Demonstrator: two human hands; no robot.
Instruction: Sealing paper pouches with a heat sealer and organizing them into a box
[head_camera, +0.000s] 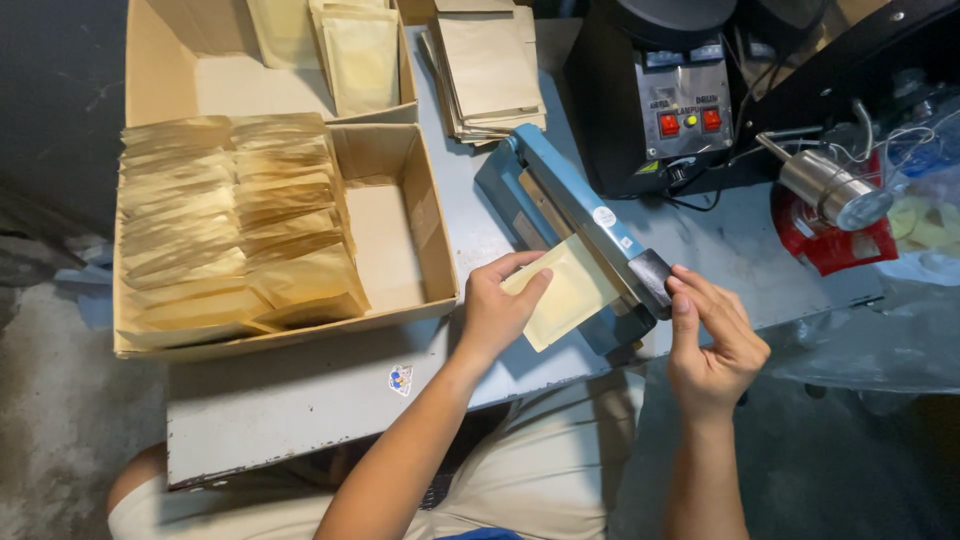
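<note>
Packing workshop; heat sealer (575, 215), boxed pouches (235, 215)

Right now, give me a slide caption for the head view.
Left hand holds a flat tan paper pouch under the blue sealer bar; right hand touches its black handle.

— We see a flat tan pouch (565, 296) lying under the blue sealer's arm, pale and rectangular, pinched at its near edge by the left hand (495, 308).

— And to the left we have an open cardboard box (425, 215), packed in two rows with the same tan pouches (232, 225) standing on edge.

— Behind it, a second cardboard box (160, 70) holds a few more pouches (358, 55) leaning upright.

— We spot a loose stack of flat brown pouches (490, 70) on the table beside that box.

— Labels? A small round white sticker (603, 216) on the sealer arm, and a small blue and white sticker (400, 379) on the table's front edge.
</note>
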